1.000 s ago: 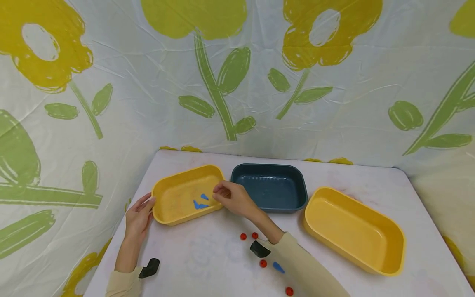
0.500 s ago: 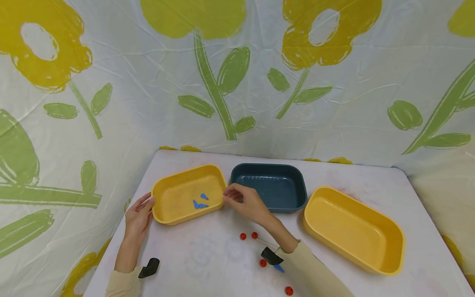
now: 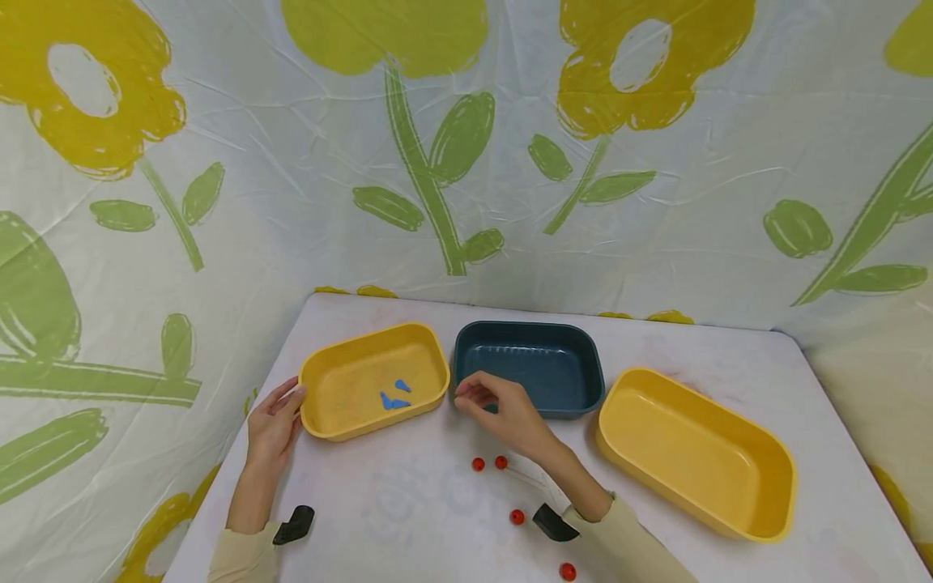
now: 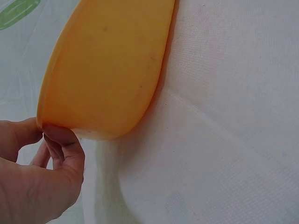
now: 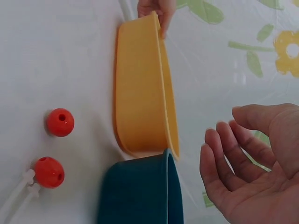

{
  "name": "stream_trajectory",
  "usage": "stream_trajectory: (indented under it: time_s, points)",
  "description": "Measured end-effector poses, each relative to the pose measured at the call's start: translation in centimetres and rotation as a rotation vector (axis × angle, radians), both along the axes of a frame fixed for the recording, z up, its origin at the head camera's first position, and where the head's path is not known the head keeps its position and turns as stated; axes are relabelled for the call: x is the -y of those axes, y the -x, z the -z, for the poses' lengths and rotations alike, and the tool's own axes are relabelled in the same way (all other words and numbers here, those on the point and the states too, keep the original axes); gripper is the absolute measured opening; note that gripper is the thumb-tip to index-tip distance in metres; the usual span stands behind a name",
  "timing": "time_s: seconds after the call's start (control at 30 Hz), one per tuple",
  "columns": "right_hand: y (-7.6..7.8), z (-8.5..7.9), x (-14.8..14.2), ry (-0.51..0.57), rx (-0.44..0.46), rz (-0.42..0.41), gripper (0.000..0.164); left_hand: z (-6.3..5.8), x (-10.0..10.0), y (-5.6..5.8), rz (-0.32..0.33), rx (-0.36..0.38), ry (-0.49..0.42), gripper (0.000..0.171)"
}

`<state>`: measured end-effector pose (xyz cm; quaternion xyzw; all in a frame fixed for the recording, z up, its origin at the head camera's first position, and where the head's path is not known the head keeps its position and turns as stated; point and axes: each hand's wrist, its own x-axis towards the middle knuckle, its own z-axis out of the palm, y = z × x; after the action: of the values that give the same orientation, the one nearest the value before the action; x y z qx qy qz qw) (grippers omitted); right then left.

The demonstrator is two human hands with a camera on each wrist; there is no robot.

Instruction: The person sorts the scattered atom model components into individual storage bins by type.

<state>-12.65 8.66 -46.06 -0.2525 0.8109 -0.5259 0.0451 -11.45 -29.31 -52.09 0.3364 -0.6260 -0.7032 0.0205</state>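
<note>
My left hand (image 3: 271, 429) pinches the left end of a yellow tray (image 3: 338, 380), thumb and fingers at its rim in the left wrist view. Several small blue drop-shaped pieces (image 3: 402, 386) lie in that tray, towards its right side. My right hand (image 3: 513, 417) hovers by the front left corner of a dark teal tray (image 3: 547, 376), just right of the yellow one. Its fingers (image 5: 227, 151) are loosely bent with nothing between them in the right wrist view.
Several red beads (image 3: 517, 517) lie on the white tabletop (image 3: 386, 502) in front of the trays. White cord (image 5: 16, 196) reaches one bead (image 5: 49, 172). A second yellow tray (image 3: 692, 445) stands at the right, angled. A flower-print cloth (image 3: 306, 162) hangs behind.
My right hand has drawn back rightward from over the left yellow tray to the teal tray's corner. Its sleeve now covers the loose blue piece on the table. My left hand stays at the rim.
</note>
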Motion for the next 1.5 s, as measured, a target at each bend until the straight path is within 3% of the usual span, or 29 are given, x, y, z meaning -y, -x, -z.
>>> stream_trajectory:
  time_s: [0.83, 1.33, 1.5]
  points:
    - [-3.1, 1.2, -4.3, -0.042, -0.038, 0.023, 0.013, 0.1, 0.0, 0.1, -0.007, 0.008, -0.009, 0.053]
    - [-4.5, 2.4, -6.9, -0.098, 0.034, -0.018, 0.012, -0.2, -0.1, 0.2, -0.003, 0.020, -0.015, 0.054]
    - [-5.3, 2.8, -7.7, -0.130, 0.104, -0.036, 0.014, -0.1, -0.1, 0.2, -0.007, 0.028, -0.007, 0.053]
